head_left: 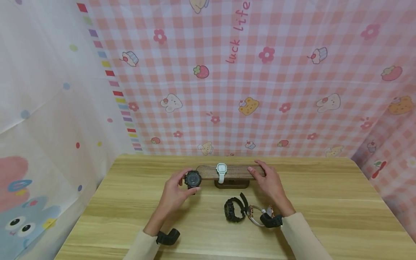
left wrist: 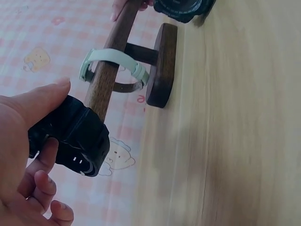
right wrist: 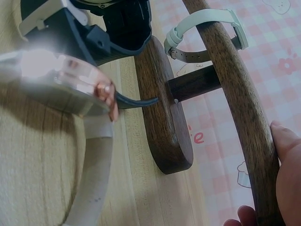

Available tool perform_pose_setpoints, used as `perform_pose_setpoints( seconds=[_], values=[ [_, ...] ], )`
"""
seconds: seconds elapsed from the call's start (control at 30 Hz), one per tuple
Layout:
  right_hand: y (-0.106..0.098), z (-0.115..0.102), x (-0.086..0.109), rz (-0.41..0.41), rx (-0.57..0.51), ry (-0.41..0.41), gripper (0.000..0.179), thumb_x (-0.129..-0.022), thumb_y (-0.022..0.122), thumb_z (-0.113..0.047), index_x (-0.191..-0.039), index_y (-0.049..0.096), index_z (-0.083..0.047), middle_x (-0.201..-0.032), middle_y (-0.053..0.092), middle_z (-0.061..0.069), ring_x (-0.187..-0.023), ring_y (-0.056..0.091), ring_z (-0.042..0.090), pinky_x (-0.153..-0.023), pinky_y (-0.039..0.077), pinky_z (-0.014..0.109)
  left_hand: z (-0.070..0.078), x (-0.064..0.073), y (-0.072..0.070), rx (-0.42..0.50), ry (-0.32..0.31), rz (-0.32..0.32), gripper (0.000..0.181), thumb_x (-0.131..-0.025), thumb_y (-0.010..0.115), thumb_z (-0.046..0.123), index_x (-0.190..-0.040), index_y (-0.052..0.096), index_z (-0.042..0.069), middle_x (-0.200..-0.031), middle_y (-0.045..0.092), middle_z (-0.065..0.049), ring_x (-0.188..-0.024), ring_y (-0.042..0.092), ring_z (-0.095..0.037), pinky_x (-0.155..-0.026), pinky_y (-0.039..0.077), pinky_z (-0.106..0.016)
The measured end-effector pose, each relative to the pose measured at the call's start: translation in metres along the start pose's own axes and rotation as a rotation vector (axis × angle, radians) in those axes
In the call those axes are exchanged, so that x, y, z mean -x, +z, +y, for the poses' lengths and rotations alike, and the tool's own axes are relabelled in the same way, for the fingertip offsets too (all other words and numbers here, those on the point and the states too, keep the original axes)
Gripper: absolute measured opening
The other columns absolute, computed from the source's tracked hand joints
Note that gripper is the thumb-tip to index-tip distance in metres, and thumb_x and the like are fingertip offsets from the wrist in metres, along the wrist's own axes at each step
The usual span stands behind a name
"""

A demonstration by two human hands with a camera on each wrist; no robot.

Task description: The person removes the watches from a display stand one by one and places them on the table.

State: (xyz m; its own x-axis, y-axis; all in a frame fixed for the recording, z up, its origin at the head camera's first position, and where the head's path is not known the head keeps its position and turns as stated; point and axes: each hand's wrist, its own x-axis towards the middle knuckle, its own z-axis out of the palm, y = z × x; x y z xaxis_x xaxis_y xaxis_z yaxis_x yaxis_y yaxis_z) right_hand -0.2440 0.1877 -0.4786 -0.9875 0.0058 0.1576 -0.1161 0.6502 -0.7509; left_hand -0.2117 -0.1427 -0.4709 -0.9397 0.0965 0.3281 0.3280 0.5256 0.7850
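My left hand (head_left: 175, 191) pinches a black sports watch (head_left: 193, 179) between thumb and fingers at the left end of a dark wooden watch stand (head_left: 206, 173). In the left wrist view, the closed loop of the black watch (left wrist: 77, 132) overlaps the end of the bar. At the bar's other end, my right hand (head_left: 269, 182) grips the wood, thumb on the near side in the head view. Around the bar, left of its middle, hangs a pale mint watch (head_left: 221, 168) with its strap fastened.
On the wooden table (head_left: 312, 231), in front of the stand, lies another black watch (head_left: 230, 209). Beside it is a white-strapped watch with a rose-gold case (head_left: 250, 211), partly hidden by the right wrist's black band (head_left: 271, 220). A pink checked curtain (head_left: 286, 83) hangs behind the table.
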Motion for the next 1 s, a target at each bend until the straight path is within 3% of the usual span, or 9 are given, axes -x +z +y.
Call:
perform_pose_setpoints(
  seconds=[0.13, 0.3, 0.5, 0.6, 0.77, 1.0],
  values=[
    [0.0, 0.0, 0.0, 0.002, -0.004, -0.005, 0.062, -0.099, 0.057, -0.046, -0.144, 0.049, -0.005, -0.142, 0.046, 0.031, -0.131, 0.043, 0.049, -0.106, 0.035, 0.063, 0.004, 0.005, 0.001, 0.015, -0.003, -0.024, 0.06, -0.072, 0.09, 0.015, -0.126, 0.066, 0.014, -0.096, 0.061, -0.001, -0.084, 0.051, -0.033, -0.07, 0.044, -0.036],
    [-0.001, 0.001, 0.001, -0.002, -0.004, 0.008, 0.062, -0.099, 0.056, -0.048, -0.145, 0.049, -0.006, -0.142, 0.047, 0.031, -0.132, 0.042, 0.049, -0.107, 0.034, 0.063, 0.009, 0.011, 0.004, 0.015, -0.014, -0.056, 0.061, -0.071, 0.09, 0.014, -0.127, 0.066, 0.014, -0.086, 0.055, 0.001, -0.082, 0.051, -0.033, -0.067, 0.04, -0.027],
    [-0.002, 0.002, 0.001, -0.01, -0.007, 0.023, 0.062, -0.099, 0.057, -0.048, -0.145, 0.048, -0.007, -0.142, 0.046, 0.031, -0.132, 0.042, 0.049, -0.106, 0.034, 0.063, 0.016, 0.018, 0.009, -0.006, -0.006, -0.088, 0.064, -0.071, 0.09, 0.016, -0.129, 0.064, 0.013, -0.079, 0.051, -0.006, -0.076, 0.047, -0.027, -0.063, 0.036, -0.023],
    [-0.001, 0.002, 0.0, -0.006, -0.007, 0.014, 0.062, -0.098, 0.058, -0.047, -0.145, 0.049, -0.007, -0.142, 0.047, 0.031, -0.131, 0.043, 0.048, -0.106, 0.035, 0.063, 0.021, 0.022, 0.011, -0.019, -0.008, -0.111, 0.066, -0.071, 0.091, 0.018, -0.13, 0.063, 0.013, -0.077, 0.05, -0.003, -0.074, 0.046, -0.022, -0.062, 0.037, -0.022],
    [-0.001, 0.002, 0.0, -0.006, -0.005, 0.013, 0.062, -0.098, 0.057, -0.048, -0.145, 0.049, -0.007, -0.141, 0.047, 0.031, -0.131, 0.043, 0.048, -0.107, 0.034, 0.063, 0.025, 0.027, 0.014, -0.042, -0.014, -0.145, 0.067, -0.07, 0.091, 0.02, -0.131, 0.063, 0.017, -0.076, 0.051, 0.003, -0.073, 0.048, -0.022, -0.061, 0.038, -0.022],
    [0.0, 0.003, -0.002, 0.007, 0.003, -0.021, 0.061, -0.098, 0.059, -0.045, -0.143, 0.05, -0.005, -0.139, 0.051, 0.03, -0.129, 0.046, 0.047, -0.106, 0.036, 0.061, 0.025, 0.032, 0.018, -0.05, -0.031, -0.192, 0.07, -0.071, 0.09, 0.022, -0.134, 0.06, 0.019, -0.08, 0.052, 0.003, -0.075, 0.048, -0.02, -0.063, 0.041, -0.023]
  ],
)
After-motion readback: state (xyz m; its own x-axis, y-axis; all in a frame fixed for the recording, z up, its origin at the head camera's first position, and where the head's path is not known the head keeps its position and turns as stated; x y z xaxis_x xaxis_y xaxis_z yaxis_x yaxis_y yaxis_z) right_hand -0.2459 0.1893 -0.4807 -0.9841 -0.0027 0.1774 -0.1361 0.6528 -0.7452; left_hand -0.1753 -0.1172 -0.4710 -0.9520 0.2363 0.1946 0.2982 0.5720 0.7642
